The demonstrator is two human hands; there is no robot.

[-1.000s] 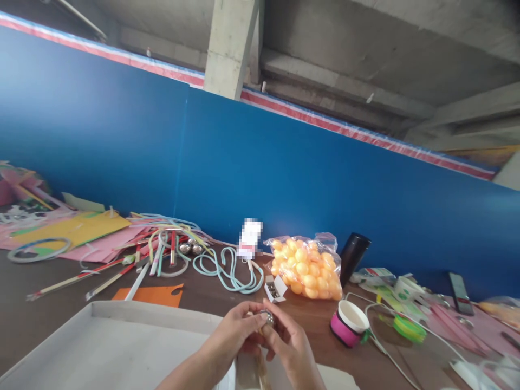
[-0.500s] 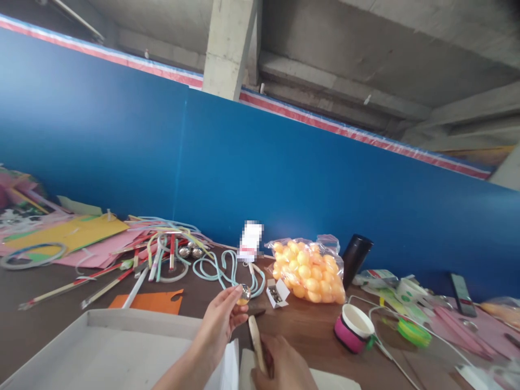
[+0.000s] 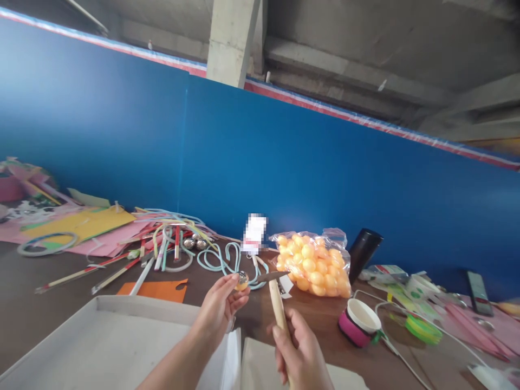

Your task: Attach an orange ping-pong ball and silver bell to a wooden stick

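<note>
My left hand (image 3: 225, 303) pinches a shiny metal ball (image 3: 242, 280) between thumb and fingers, above the brown table. The lower part of the ball looks yellowish. Wrapped round the pale wooden handle of a hammer (image 3: 278, 303), my right hand (image 3: 298, 346) is closed. The hammer's narrow dark head is raised just right of the ball, apart from it. Behind the head, a small white box (image 3: 286, 287) is partly hidden. More shiny metal balls (image 3: 195, 243) lie among cords further back on the left.
A bag of orange balls (image 3: 312, 265) stands behind, with a black cylinder (image 3: 364, 254) beside it. At right are a pink-banded cup (image 3: 359, 323), a white cable and a phone (image 3: 479, 292). A shallow white tray (image 3: 134, 303) occupies the front left, near red sticks and coloured paper.
My right hand has lifted the hammer, and its head has risen from low near the table to beside the ball. The left hand still holds the ball. The view has shifted slightly.
</note>
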